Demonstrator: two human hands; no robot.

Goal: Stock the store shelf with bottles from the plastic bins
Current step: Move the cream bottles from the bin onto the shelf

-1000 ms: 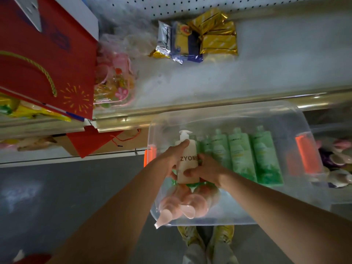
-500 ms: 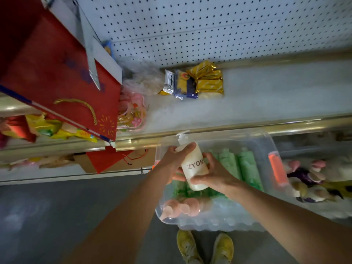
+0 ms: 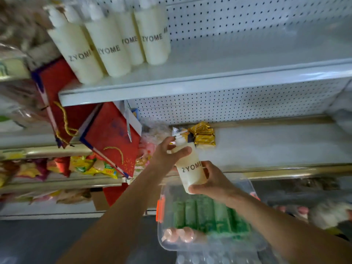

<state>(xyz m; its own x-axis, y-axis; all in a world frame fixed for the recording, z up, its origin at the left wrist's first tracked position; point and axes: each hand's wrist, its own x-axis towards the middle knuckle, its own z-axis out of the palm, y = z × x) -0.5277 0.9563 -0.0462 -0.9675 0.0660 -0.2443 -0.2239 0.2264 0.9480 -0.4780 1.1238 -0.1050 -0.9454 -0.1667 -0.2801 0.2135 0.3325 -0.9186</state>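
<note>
- The left hand [image 3: 167, 155] grips the neck of the ZYOME pump bottle [image 3: 190, 168], and the right hand [image 3: 211, 180] cups its base; the bottle hangs above the clear plastic bin [image 3: 245, 181], below the upper shelf [image 3: 209, 82].
- Risk, as I judge it: lifted carelessly, its pump head could catch that upper shelf's front lip, or the bottle could knock over the row of ZYOME bottles [image 3: 114, 46] standing on that shelf.
- The bin holds green bottles [image 3: 207, 214] lying side by side and pink bottles [image 3: 181, 234] at its near end.
</note>
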